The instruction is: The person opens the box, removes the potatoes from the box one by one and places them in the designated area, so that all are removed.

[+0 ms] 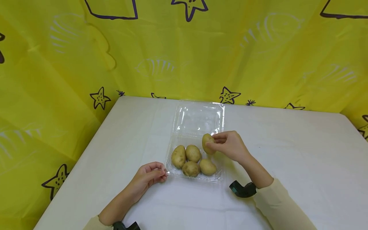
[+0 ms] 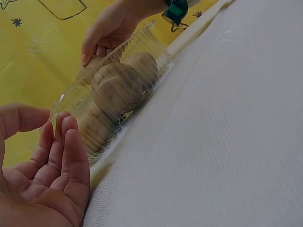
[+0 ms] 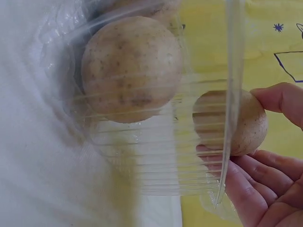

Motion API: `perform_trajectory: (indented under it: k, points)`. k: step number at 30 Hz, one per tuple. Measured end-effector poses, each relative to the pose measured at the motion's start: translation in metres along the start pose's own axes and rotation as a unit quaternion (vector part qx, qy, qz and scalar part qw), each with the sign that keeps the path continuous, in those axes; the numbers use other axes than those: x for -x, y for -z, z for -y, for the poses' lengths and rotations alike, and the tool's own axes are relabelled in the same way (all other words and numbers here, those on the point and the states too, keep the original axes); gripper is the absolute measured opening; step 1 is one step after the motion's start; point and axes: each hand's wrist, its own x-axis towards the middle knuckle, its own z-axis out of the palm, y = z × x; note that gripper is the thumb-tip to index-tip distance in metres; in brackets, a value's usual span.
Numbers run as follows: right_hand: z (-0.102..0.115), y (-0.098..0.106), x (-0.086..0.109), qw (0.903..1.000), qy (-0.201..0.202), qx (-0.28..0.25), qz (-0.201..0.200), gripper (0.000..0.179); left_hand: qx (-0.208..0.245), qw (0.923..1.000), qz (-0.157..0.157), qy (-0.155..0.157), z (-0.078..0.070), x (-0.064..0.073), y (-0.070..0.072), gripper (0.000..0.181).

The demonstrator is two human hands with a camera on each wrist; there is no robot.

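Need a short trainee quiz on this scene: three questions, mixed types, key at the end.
1. Which corner of the box does the left grip pinch, from the person's side?
2. Besides the potato in the right grip, how many potatoes lie in the box? A: three. B: four. C: five.
3. True or false: the lid is closed.

Key: 1. Near left. 2. B. 3. False; the lid is folded back, open.
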Motion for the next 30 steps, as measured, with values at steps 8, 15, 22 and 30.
perform_trajectory:
  k: [8, 15, 22, 30]
  points:
    - [-0.002, 0.013, 0.003, 0.9988, -0.027, -0.038, -0.013, 0.040, -0.002, 1.0000, 0.001, 0.000, 0.000, 0.000, 0.000, 0.006]
    - [-0.005, 0.022, 0.006, 0.9979, -0.043, -0.048, -0.004, 0.044, -0.003, 1.0000, -0.007, 0.006, -0.001, 0.001, -0.001, 0.007]
    - [-0.011, 0.034, 0.011, 0.9955, -0.055, -0.074, -0.021, 0.045, -0.001, 1.0000, -0.003, 0.006, 0.000, 0.001, -0.001, 0.006]
    - [-0.013, 0.045, 0.015, 0.9937, -0.069, -0.082, -0.033, 0.050, -0.001, 1.0000, -0.004, 0.004, -0.001, 0.001, -0.001, 0.005]
